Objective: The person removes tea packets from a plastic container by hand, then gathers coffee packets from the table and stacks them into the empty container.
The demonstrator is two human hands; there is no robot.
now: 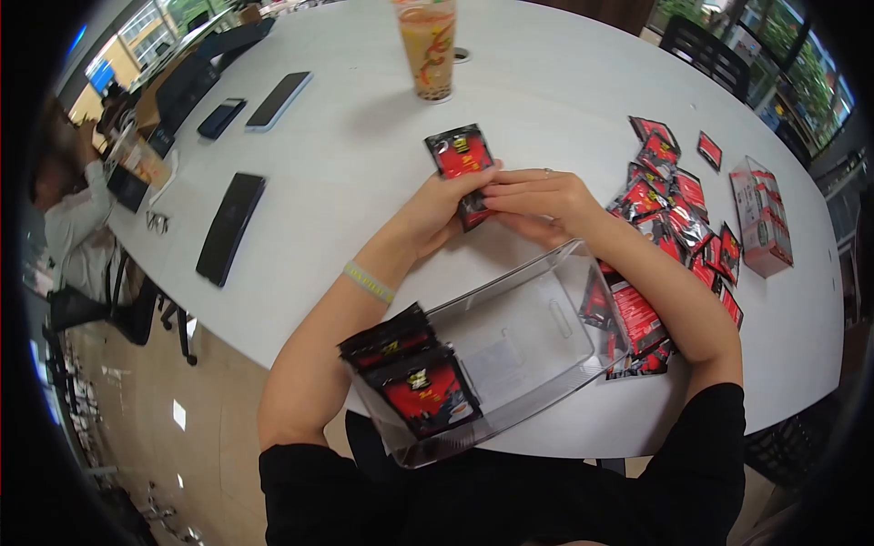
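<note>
A red and black coffee sachet (462, 153) is pinched in my left hand (437, 207), upright above the table, thumb across its front. From the right, my right hand (544, 198) closes its fingers on the lower edge of the same sachet; its fingertips partly overlap the left hand. Below my forearms stands a clear plastic bin (528, 332), tilted across the table's near edge. Several sachets (423, 391) stand in its left end. Beside my right forearm lies a loose pile of similar sachets (674, 218), partly hidden by the arm.
A clear box with red sachets (763, 218) stands at the right. A drink cup (428, 50) is at the back. Phones (231, 227) lie on the left of the white table (337, 164). At the far left sits another person (86, 218), near a second cup (138, 159).
</note>
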